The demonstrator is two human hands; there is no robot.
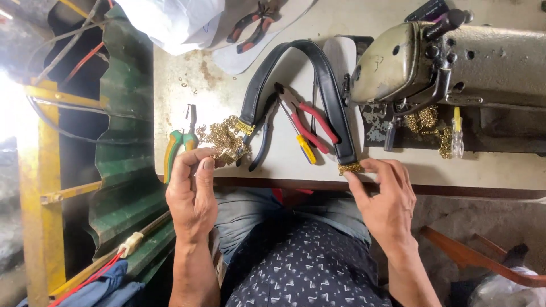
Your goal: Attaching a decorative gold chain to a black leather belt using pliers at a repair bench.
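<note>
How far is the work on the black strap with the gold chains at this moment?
Seemingly done: the black strap has gold chain at both ends. In hand: the left hand pinches the chain pile at one end; the right hand fingers the short chain piece at the other. Seemingly left: more chain waits under the sewing machine, and the red pliers lie unused.

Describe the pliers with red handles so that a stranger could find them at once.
Start at the old sewing machine on the table. Left of it, a black strap forms an arch. The red-handled pliers lie inside that arch; a yellow-handled tool lies against them.
</note>
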